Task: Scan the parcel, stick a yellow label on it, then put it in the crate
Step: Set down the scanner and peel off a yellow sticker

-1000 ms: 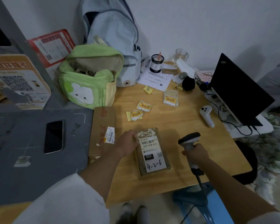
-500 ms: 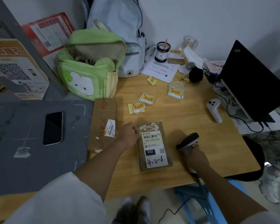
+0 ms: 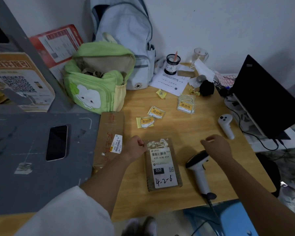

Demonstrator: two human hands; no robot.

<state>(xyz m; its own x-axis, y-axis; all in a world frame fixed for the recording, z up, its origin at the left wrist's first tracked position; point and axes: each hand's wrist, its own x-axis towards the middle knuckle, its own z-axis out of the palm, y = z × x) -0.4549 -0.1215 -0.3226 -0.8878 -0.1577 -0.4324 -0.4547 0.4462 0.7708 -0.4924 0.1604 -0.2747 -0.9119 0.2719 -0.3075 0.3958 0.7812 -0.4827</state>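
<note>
A small brown parcel (image 3: pixel 163 165) with a white shipping label marked 4-2-6 lies flat near the front of the wooden table (image 3: pixel 186 132). My left hand (image 3: pixel 135 148) rests closed at the parcel's upper left corner, touching it. The white and black barcode scanner (image 3: pixel 198 169) lies on the table to the right of the parcel. My right hand (image 3: pixel 216 146) hovers just above the scanner's head, fingers curled, holding nothing. Loose yellow labels (image 3: pixel 156 112) lie further back, with a stack of yellow labels (image 3: pixel 186 105) to their right.
A long cardboard box (image 3: pixel 109 138) lies left of the parcel. A green backpack (image 3: pixel 99 79) and a pale blue backpack (image 3: pixel 126 40) stand at the back. A phone (image 3: pixel 56 143) lies on a grey board. A white controller (image 3: pixel 226 125) and a laptop (image 3: pixel 269 97) sit at right.
My right hand has let go of the scanner, which now lies on the table, and has moved up away from it. My left hand stays at the parcel's corner.
</note>
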